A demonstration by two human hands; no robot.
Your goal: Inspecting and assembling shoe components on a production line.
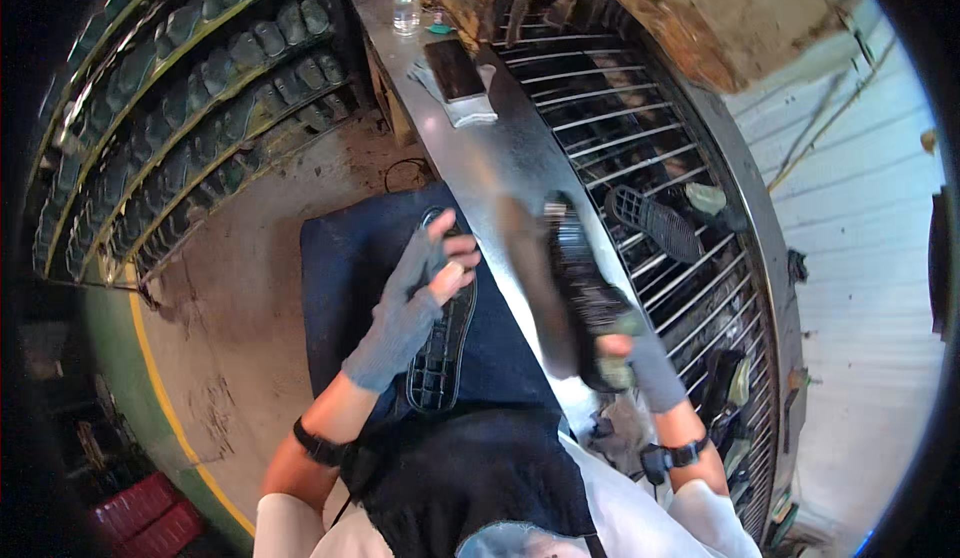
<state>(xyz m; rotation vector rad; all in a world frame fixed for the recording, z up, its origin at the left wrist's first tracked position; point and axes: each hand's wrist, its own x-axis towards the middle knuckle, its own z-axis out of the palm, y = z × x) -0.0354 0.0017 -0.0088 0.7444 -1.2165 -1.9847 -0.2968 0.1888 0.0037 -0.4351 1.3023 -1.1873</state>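
2 gloved hands are at work on dark shoe parts, and we judge the step in hand to be handling a pair of soles. Our right hand [642, 360] is closed around the near end of a long black piece [588, 283], thumb across its edge; that piece is smeared in the view, so we can fairly call it a sole only with some doubt. Our left hand [415, 288] lies over a black sole [434, 363], fingers loosely apart and not clamped on it as far as we can tell; some fingertips may touch its edge. That sole lies lengthwise on a navy cloth [345, 248], its near end showing a grid of open cells. We think the next move calls for a steady right hold, with our left fingers firming on the lower sole before anything shifts it. Just right of the cloth runs a steel bench [480, 163], where a dark phone [453, 70] lies on a pale folded cloth [474, 113], with a see-through bottle [405, 13] farther off. Beyond the bench, a barred rack [612, 87] carries 1 loose sole [656, 224] near our right hand. Far left, curved shelves [225, 123] hold rows of dark shoe-shaped pieces.
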